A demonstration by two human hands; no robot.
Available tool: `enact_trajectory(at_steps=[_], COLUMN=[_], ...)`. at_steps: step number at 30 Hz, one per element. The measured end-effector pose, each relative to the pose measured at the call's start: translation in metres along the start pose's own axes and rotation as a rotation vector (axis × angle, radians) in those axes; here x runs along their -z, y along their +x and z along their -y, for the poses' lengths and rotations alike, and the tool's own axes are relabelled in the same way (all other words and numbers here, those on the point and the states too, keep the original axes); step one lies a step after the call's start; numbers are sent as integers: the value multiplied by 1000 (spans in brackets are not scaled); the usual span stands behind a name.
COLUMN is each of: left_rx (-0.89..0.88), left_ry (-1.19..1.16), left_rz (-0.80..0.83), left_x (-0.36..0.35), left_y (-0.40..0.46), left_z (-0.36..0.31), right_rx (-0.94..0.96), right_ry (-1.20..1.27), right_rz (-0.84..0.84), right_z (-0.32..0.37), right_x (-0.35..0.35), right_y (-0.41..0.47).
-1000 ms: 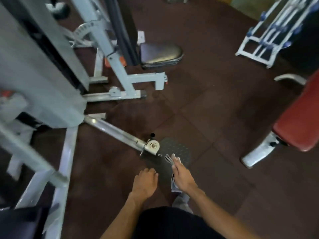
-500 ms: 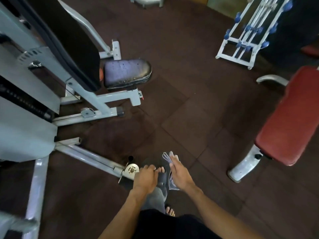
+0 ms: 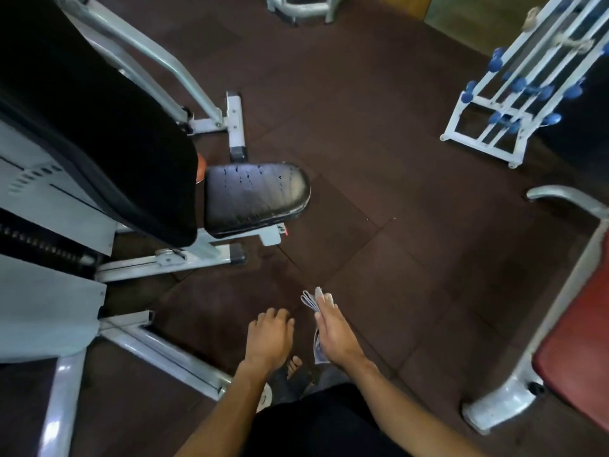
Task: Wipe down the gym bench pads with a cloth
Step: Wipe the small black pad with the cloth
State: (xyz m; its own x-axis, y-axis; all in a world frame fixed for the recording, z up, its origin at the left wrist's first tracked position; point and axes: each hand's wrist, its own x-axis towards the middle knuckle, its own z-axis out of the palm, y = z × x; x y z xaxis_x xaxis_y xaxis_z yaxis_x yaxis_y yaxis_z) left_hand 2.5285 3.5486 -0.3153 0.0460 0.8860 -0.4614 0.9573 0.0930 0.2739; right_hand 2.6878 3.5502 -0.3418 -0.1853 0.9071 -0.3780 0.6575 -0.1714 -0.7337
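A black seat pad (image 3: 255,196) with small scuffs sits on a white machine frame at centre left, below a tall black back pad (image 3: 99,127). My right hand (image 3: 333,331) holds a folded pale cloth (image 3: 311,300) against its palm, low in the view and well short of the seat. My left hand (image 3: 270,334) hangs beside it with loosely curled fingers and holds nothing. A red bench pad (image 3: 576,351) shows at the right edge.
The white machine frame (image 3: 171,258) and its floor bars (image 3: 164,354) spread across the left. A white rack with blue knobs (image 3: 514,94) stands at the upper right. A grey bench leg (image 3: 501,404) rests at the lower right. Dark rubber floor tiles (image 3: 379,192) lie between them. My sandalled foot (image 3: 293,371) is below my hands.
The view has swung so the black seat pad is nearer and more central. The metal bar end and round plate once under my hands are gone from view. Both hands keep their pose.
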Motion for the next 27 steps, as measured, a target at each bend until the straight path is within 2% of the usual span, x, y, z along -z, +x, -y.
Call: enact_trajectory(at_steps=[6,13,21,27], left_rx=[58,116,136,147], left_ry=[-28,-82,-143,-113], left_rz=[-76,-140,-313,-389], left_x=[52,79,101,107], left_y=[90,213,323,381], left_z=[27,43,63,102], right_rx=[11,22,5,50], right_ry=[-4,-35,-155,-313], right_rz=[21,39,-23,-159], right_z=[33,48,66,70], right_x=[18,37,47,27], right_y=[115,249,371,428])
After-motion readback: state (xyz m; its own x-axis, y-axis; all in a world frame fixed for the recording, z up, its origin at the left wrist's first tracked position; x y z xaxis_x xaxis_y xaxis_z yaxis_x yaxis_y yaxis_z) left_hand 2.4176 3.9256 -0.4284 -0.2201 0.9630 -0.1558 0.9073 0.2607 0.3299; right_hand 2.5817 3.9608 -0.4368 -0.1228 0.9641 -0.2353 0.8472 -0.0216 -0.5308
